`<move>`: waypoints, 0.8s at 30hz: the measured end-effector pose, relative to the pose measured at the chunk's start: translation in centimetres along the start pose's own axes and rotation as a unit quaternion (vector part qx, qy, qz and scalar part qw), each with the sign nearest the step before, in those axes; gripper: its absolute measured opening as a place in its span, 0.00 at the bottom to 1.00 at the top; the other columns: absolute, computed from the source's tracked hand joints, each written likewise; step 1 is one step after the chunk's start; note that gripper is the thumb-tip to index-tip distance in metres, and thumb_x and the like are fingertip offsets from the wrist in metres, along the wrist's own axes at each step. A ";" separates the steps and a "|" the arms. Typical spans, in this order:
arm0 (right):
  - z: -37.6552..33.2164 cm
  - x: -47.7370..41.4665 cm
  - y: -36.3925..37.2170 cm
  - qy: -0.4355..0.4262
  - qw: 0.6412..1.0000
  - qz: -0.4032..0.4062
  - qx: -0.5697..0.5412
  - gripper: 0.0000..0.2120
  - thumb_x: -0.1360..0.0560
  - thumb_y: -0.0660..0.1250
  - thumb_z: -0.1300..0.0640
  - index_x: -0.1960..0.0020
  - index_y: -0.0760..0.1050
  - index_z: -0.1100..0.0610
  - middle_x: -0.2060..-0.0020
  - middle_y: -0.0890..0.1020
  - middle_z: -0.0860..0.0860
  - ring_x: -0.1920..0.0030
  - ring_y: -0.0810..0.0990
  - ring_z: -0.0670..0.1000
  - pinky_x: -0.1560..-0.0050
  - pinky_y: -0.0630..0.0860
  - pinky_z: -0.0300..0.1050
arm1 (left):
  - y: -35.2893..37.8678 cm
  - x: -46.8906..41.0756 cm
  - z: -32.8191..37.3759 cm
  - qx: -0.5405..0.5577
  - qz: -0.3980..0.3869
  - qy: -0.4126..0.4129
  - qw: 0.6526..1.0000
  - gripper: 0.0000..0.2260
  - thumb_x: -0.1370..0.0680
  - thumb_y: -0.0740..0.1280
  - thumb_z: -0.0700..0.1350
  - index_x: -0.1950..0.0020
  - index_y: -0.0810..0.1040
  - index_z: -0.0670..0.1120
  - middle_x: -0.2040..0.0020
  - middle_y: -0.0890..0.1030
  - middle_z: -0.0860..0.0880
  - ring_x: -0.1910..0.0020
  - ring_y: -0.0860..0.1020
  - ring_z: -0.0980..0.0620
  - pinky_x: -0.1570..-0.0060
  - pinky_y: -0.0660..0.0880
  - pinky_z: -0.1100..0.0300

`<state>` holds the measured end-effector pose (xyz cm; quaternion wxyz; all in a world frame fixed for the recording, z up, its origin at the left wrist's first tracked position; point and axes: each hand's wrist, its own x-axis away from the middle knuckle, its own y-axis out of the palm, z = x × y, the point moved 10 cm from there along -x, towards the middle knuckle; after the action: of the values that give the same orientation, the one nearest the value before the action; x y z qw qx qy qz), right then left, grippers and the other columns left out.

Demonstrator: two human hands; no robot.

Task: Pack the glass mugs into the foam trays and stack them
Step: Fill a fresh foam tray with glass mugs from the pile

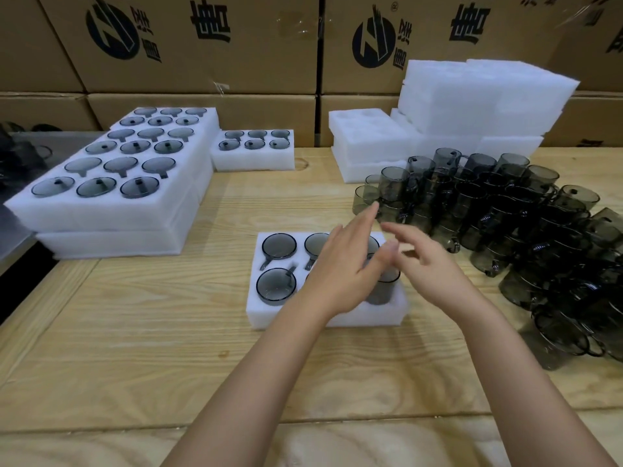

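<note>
A glass mug [382, 291] stood in a foam tray [261, 311] pocket beneath the left hand [340, 267] and right hand [428, 261], both loosely spread, holding nothing; other pockets held mugs. Beyond the right hand lay loose mugs [499, 210]; far left, filled trays [101, 215]

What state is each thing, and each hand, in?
Front foam tray, holding mugs, partly hidden by hands.
Right front mug, upright, sticking out of its slot.
Left stacked trays, full.
Small rear tray, full.
Rear right trays, empty, stacked.
Loose mugs, unpacked, piled.
Left hand, open.
Right hand, open.
</note>
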<state>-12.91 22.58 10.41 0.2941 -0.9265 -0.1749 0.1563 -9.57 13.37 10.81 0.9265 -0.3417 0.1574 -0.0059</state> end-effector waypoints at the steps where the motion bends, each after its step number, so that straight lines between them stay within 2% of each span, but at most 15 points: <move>1: -0.1 -0.4 -0.2 0.009 1.000 0.022 0.000 0.19 0.21 0.60 0.56 0.30 0.68 0.57 0.33 0.71 0.50 0.31 0.67 0.50 0.31 0.63 0.50 | 0.0 -0.6 0.4 -0.012 0.008 0.002 1.000 0.34 0.23 0.47 0.64 0.22 0.51 0.46 0.22 0.55 0.51 0.24 0.52 0.58 0.25 0.47 0.51; 2: -0.3 -0.7 0.0 0.007 0.999 0.027 0.031 0.19 0.19 0.57 0.57 0.29 0.67 0.59 0.31 0.70 0.53 0.30 0.65 0.52 0.29 0.60 0.51 | 0.4 -1.2 0.9 -0.024 0.006 0.009 1.000 0.36 0.24 0.46 0.66 0.22 0.52 0.46 0.21 0.55 0.50 0.24 0.52 0.57 0.25 0.45 0.52; 3: -0.5 -1.2 0.7 -0.004 0.997 0.015 0.075 0.20 0.19 0.56 0.57 0.29 0.65 0.61 0.30 0.68 0.56 0.29 0.64 0.54 0.27 0.58 0.47 | 0.9 -1.6 1.3 -0.038 -0.006 0.020 0.999 0.37 0.26 0.45 0.67 0.22 0.54 0.47 0.21 0.54 0.49 0.23 0.51 0.56 0.25 0.44 0.52; 5: 0.2 -1.5 3.1 0.010 0.988 -0.037 0.150 0.25 0.21 0.59 0.58 0.26 0.58 0.63 0.27 0.61 0.60 0.26 0.59 0.56 0.28 0.48 0.30 | 2.3 -2.1 1.4 -0.067 -0.043 0.032 0.996 0.33 0.24 0.48 0.65 0.23 0.57 0.51 0.21 0.54 0.51 0.23 0.49 0.54 0.25 0.42 0.51; 6: 1.0 -1.5 4.3 0.019 0.971 -0.070 0.229 0.30 0.21 0.60 0.55 0.24 0.51 0.62 0.24 0.54 0.60 0.25 0.52 0.57 0.28 0.41 0.31 | 3.0 -2.1 0.9 -0.080 -0.062 0.029 0.994 0.30 0.23 0.49 0.64 0.23 0.59 0.53 0.21 0.53 0.52 0.22 0.47 0.53 0.25 0.41 0.49; 8: 2.7 -1.5 6.0 0.021 0.903 -0.118 0.413 0.38 0.22 0.57 0.44 0.23 0.38 0.54 0.24 0.40 0.56 0.24 0.38 0.58 0.25 0.39 0.52 | 4.1 -1.6 -0.4 -0.116 -0.093 0.014 0.989 0.25 0.20 0.50 0.62 0.24 0.60 0.55 0.21 0.52 0.53 0.22 0.45 0.54 0.26 0.38 0.45; 9: 3.6 -1.4 6.3 0.039 0.888 -0.131 0.440 0.38 0.23 0.55 0.41 0.24 0.35 0.50 0.24 0.36 0.54 0.25 0.33 0.59 0.26 0.40 0.57 | 4.6 -1.3 -1.1 -0.146 -0.101 0.009 0.984 0.24 0.19 0.49 0.62 0.24 0.59 0.56 0.21 0.51 0.54 0.23 0.44 0.54 0.26 0.36 0.45; 11: 4.5 -1.1 6.7 0.063 0.884 -0.143 0.440 0.36 0.22 0.52 0.40 0.24 0.33 0.47 0.25 0.34 0.52 0.27 0.30 0.58 0.27 0.39 0.59 | 5.2 -0.7 -2.3 -0.193 -0.104 -0.004 0.976 0.26 0.19 0.46 0.62 0.23 0.56 0.56 0.21 0.49 0.55 0.23 0.41 0.55 0.27 0.34 0.47; 17: 4.6 -1.1 6.9 0.072 0.866 -0.166 0.467 0.37 0.21 0.51 0.40 0.26 0.29 0.48 0.26 0.31 0.53 0.27 0.29 0.58 0.28 0.38 0.60 | 5.2 -0.9 -3.7 -0.212 -0.119 -0.049 0.969 0.27 0.20 0.43 0.64 0.22 0.51 0.57 0.21 0.46 0.58 0.23 0.40 0.56 0.27 0.35 0.45; 20: 4.8 -1.1 7.0 0.069 0.878 -0.157 0.447 0.36 0.22 0.52 0.40 0.25 0.31 0.47 0.26 0.32 0.52 0.26 0.31 0.56 0.27 0.40 0.59 | 5.1 -0.8 -3.7 -0.227 -0.110 -0.048 0.967 0.27 0.20 0.43 0.63 0.22 0.51 0.57 0.21 0.47 0.58 0.23 0.40 0.55 0.27 0.34 0.45; 21: 4.5 -1.3 7.0 0.045 0.889 -0.141 0.433 0.36 0.21 0.52 0.41 0.24 0.34 0.48 0.25 0.35 0.53 0.25 0.35 0.56 0.25 0.43 0.57 | 5.0 -0.8 -3.6 -0.234 -0.103 -0.047 0.966 0.27 0.20 0.44 0.63 0.22 0.51 0.57 0.21 0.47 0.58 0.23 0.40 0.55 0.27 0.34 0.46; 22: 3.5 -1.4 6.9 0.003 0.908 -0.115 0.404 0.34 0.21 0.53 0.43 0.23 0.41 0.52 0.23 0.42 0.54 0.24 0.42 0.56 0.25 0.47 0.54 | 4.9 -0.8 -3.4 -0.239 -0.093 -0.044 0.966 0.27 0.20 0.44 0.63 0.22 0.50 0.56 0.21 0.47 0.57 0.23 0.41 0.56 0.27 0.35 0.46; 23: 2.3 -1.4 6.7 -0.046 0.940 -0.073 0.329 0.30 0.21 0.55 0.47 0.24 0.52 0.57 0.24 0.54 0.57 0.25 0.52 0.57 0.26 0.53 0.51 | 5.0 -0.7 -3.2 -0.239 -0.083 -0.041 0.967 0.27 0.20 0.44 0.63 0.22 0.49 0.55 0.21 0.47 0.57 0.23 0.41 0.56 0.27 0.35 0.47; 24: 1.7 -1.2 6.0 -0.065 0.973 -0.032 0.217 0.24 0.22 0.58 0.51 0.29 0.62 0.60 0.31 0.66 0.59 0.30 0.64 0.56 0.30 0.61 0.47 | 5.1 -0.6 -2.9 -0.235 -0.076 -0.038 0.968 0.29 0.20 0.44 0.63 0.22 0.48 0.54 0.21 0.47 0.56 0.23 0.41 0.57 0.26 0.35 0.47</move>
<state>-13.27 18.26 5.71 0.4813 -0.8223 -0.1848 0.2409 -11.49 15.58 5.66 0.8221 -0.5610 0.0929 -0.0262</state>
